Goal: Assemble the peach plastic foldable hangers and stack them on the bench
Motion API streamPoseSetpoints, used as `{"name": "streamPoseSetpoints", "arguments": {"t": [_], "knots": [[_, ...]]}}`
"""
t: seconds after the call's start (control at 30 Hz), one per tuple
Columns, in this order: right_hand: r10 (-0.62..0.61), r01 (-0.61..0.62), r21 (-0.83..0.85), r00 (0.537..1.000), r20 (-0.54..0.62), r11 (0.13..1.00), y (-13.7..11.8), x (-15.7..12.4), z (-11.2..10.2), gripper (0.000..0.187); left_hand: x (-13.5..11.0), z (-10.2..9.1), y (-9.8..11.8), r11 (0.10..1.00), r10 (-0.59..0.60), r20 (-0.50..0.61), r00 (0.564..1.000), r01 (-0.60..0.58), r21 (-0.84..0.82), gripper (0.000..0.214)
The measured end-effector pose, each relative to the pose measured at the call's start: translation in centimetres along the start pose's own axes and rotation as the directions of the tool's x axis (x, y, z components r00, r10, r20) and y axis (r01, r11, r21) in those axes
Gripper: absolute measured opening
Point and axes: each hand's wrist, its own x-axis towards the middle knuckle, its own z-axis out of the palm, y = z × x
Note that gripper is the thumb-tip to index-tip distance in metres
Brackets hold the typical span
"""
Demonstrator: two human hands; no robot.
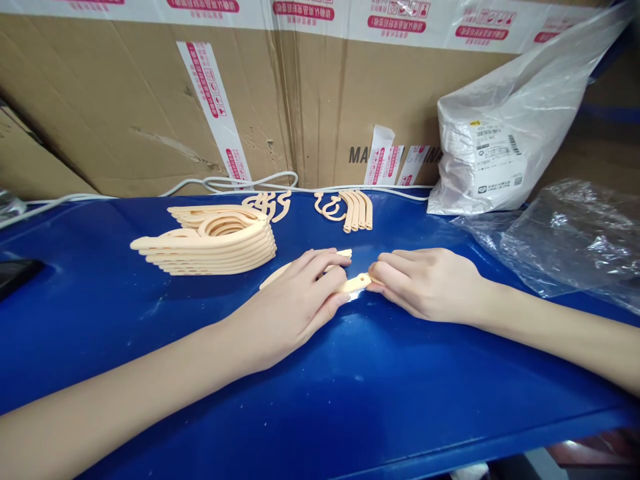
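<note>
My left hand (295, 300) is closed over a cream plastic hanger part (356, 283), low over the blue table. Its curved edge shows left of the fingers, and an end with a small round hole sticks out to the right. At that end my right hand (433, 283) pinches a thin cream piece, mostly hidden by the fingers; the two pieces meet there. To the left rises a neat stack of folded cream hangers (215, 250). Behind my hands lie loose hanger hooks (273, 205) and several curved hanger arms (357, 212) side by side.
Large cardboard boxes (330, 87) wall off the back of the blue table (320, 400). A white cable (200, 181) runs along their base. At the right stand a white plastic bag (480, 147) with a label and crumpled clear plastic (575, 233). A dark flat object (17, 275) lies far left.
</note>
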Motion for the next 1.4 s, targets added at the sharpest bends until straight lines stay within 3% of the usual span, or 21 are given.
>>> {"name": "streamPoseSetpoints", "arguments": {"t": [0.23,0.77,1.0,1.23,1.3,1.4], "knots": [[-0.018,0.015,-0.064,0.998,-0.054,0.998,0.0,0.2,-0.2,0.038,0.0,0.0,-0.1,1.000,0.016,-0.008,1.000,-0.016,0.008,0.029],[0.071,-0.064,0.112,0.996,-0.061,0.992,0.0,0.3,0.0,0.034,0.0,0.1,-0.2,0.999,0.036,0.006,0.999,-0.036,-0.001,0.029],[0.073,-0.071,0.185,0.997,-0.006,0.980,0.3,0.0,0.3,0.036,0.3,-0.1,-0.1,1.000,-0.024,0.032,0.999,0.025,-0.017,0.027],[0.011,-0.067,0.506,0.993,0.114,0.860,0.4,-0.2,-0.3,0.012,0.3,-0.4,-0.4,0.945,-0.257,-0.064,0.964,0.236,-0.228,0.026],[-0.015,-0.063,0.567,0.991,0.132,0.821,0.2,0.0,-0.7,0.008,0.3,-0.4,-0.6,0.935,-0.280,-0.068,0.957,0.257,-0.244,0.023],[-0.011,-0.104,0.644,0.985,0.172,0.758,0.2,0.2,-1.2,0.008,0.2,-0.4,-1.0,0.939,-0.268,-0.052,0.962,0.248,-0.236,0.039]]}}
